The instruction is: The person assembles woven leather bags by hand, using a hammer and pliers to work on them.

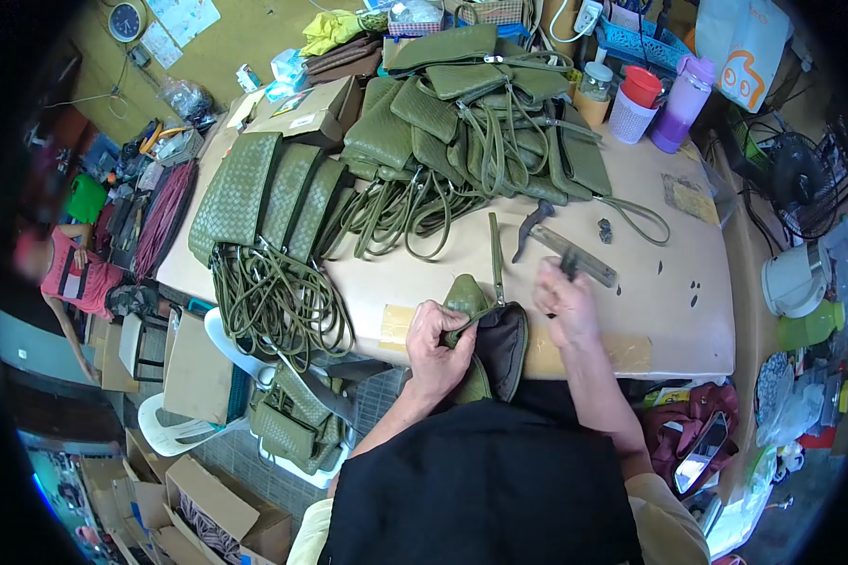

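My left hand (438, 348) is closed on the edge of a green leather pouch (466, 297) at the table's front edge. The pouch gapes, and its dark lining (501, 353) shows on the right. A green strap (496, 250) with a metal clip runs up from it onto the table. Just right of the pouch, my right hand (567, 301) is raised with its fingers closed around a small dark tool (571, 264), whose kind I cannot make out. Beyond that hand lies a hammer (575, 256) with a dark head and flat handle.
Green woven pouches (236, 193) with looped straps cover the left of the table (674, 311), and a larger pile (433, 122) lies at the back. Cups and a purple bottle (683, 104) stand back right. Boxes (212, 504) fill the floor left. Another person (89, 268) is at far left.
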The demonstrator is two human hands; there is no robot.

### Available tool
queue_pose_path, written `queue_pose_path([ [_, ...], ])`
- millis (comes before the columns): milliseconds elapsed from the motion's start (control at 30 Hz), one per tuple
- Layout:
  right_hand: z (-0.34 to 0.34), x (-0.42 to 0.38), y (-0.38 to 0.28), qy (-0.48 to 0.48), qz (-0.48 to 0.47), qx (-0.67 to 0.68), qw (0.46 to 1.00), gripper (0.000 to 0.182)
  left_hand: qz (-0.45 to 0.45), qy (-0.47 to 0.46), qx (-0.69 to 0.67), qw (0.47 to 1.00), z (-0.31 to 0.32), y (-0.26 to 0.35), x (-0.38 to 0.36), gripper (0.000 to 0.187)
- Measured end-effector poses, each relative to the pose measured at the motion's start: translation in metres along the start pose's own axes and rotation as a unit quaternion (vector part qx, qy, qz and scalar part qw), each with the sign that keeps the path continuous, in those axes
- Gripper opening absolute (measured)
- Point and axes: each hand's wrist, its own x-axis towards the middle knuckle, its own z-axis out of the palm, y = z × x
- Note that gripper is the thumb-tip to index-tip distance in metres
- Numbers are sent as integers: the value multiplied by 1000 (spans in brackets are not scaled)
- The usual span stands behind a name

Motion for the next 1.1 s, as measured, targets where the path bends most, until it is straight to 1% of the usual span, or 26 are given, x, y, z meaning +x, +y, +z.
queue_pose_path([
  [67, -20, 2, -11, 11, -12, 28, 999, 16, -3, -3, -7, 1000, 0, -2, -2, 22],
  [133, -37, 7, -18, 30, -75, -159, 984, 16, -7, -6, -15, 1000, 1, -4, -4, 23],
  [167, -39, 6, -16, 31, -75, -158, 984, 16, -38, -2, -55, 998, 3, -6, -4, 26],
  [200, -27, 2, -20, 13, -157, -271, 949, 15, -69, 3, -95, 993, 4, -7, -5, 29],
  [233, -19, -3, -19, -5, -235, -379, 895, 16, -71, 1, -94, 993, 4, -6, -4, 29],
  [267, -17, -6, -15, -3, -234, -378, 896, 16, -67, -9, -88, 994, 3, -6, -1, 32],
  [333, -16, -10, -3, -95, -224, -467, 850, 23, -60, -20, -82, 995, -1, -4, 3, 35],
  [367, -15, -8, 2, -95, -224, -467, 850, 23, -106, -39, -85, 990, -4, -2, 5, 37],
  [400, -14, -5, 8, -109, -144, -476, 861, 25, -151, -56, -88, 983, -5, -1, 6, 39],
  [433, -10, -4, 10, -123, -63, -481, 866, 27, -150, -56, -88, 983, -5, -2, 6, 39],
  [467, -6, -4, 7, -135, -99, -516, 840, 25, -195, -40, -177, 964, -5, -4, 7, 39],
  [500, -7, -1, 10, -138, -101, -516, 840, 25, -239, -25, -264, 934, -5, -5, 7, 38],
  [567, -12, 3, 21, -115, -118, -480, 861, 21, -294, 51, -373, 879, -10, -11, 9, 10],
  [633, -14, 3, 23, -109, -129, -479, 862, 21, -295, 56, -399, 866, -28, -46, -1, 14],
  [667, -15, 3, 24, -102, -139, -476, 862, 21, -283, 93, -397, 868, -30, -56, -3, 13],
  [700, -16, 3, 25, -103, -139, -476, 862, 21, -283, 95, -397, 868, -30, -49, 3, 13],
  [767, -17, 3, 25, -86, -139, -482, 861, 22, -293, 91, -207, 929, -31, -27, 16, 12],
  [800, -17, 3, 26, -87, -139, -483, 860, 22, -312, 52, -230, 920, -37, -27, 16, 14],
  [833, -17, 3, 27, -79, -153, -483, 859, 21, -313, 53, -230, 920, -39, -29, 15, 14],
  [900, -16, 3, 30, -71, -170, -482, 857, 21, -261, -97, -229, 933, -43, -34, 16, 27],
  [933, -15, 3, 31, -59, -168, -467, 866, 20, -217, -160, -200, 942, -44, -33, 19, 44],
  [967, -14, 2, 32, -47, -168, -452, 875, 19, -215, -161, -202, 942, -42, -28, 21, 44],
  [1000, -9, 1, 31, -46, -170, -453, 874, 19, -197, -209, -185, 940, -38, -13, 25, 51],
  [1033, -2, -2, 28, -45, -161, -372, 913, 17, -179, -256, -168, 935, -33, -3, 27, 57],
  [1067, 2, -4, 27, -45, -150, -289, 945, 14, -147, -274, -143, 940, -26, -4, 25, 63],
  [1100, 3, -2, 26, -44, -151, -289, 944, 14, -115, -292, -117, 942, -19, -2, 25, 68],
])
